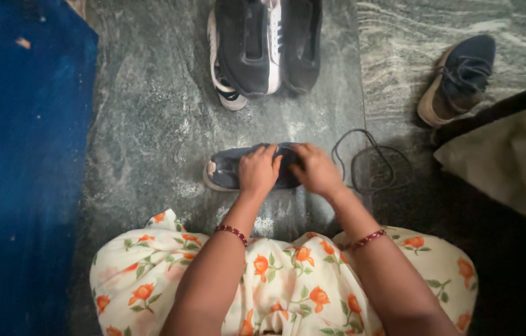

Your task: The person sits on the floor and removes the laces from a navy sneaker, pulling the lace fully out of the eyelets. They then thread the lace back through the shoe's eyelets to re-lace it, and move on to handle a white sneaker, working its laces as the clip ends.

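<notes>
From the head view, the left hand [258,169] lay curled over a dark shoe [228,168] on the stone floor [151,124], fingers pressed on its upper. The right hand [314,168] gripped the same shoe just beside it. A loose lace [362,155] lay right of that hand; a black pair [266,46] stood beyond both hands, another shoe [459,78] farther right.

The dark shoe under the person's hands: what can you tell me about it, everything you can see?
The dark shoe is navy, cloth-like, with a pale sole and toe cap. It lies crosswise on the grey stone floor, toe toward the blue mat. The left hand and right hand both rest on its top, hiding its middle and heel. A loose dark lace lies just beside it.
</notes>
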